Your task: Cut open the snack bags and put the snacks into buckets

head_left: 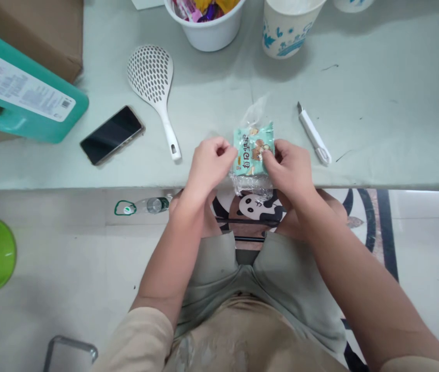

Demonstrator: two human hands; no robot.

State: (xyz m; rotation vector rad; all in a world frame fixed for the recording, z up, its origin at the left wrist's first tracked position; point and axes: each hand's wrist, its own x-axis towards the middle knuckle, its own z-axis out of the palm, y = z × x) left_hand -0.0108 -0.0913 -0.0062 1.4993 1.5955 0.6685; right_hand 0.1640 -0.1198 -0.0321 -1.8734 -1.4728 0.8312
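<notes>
Head view: at the near edge of the counter (378, 103), the left hand (208, 161) and right hand (291, 168) are both pinching the teal snack packet (251, 149), which is sitting between them, a side in each grip, inside clear wrap.

Well behind the left hand (209, 160), a short beige sleeve (145, 330) ends above the elbow; a matching sleeve (409, 364) shows behind the right hand (291, 168). Between the arms — a beige shirt front (238, 341) with faint pale smudges, and grey-green shorts (281, 284) nearer the hands.
</notes>
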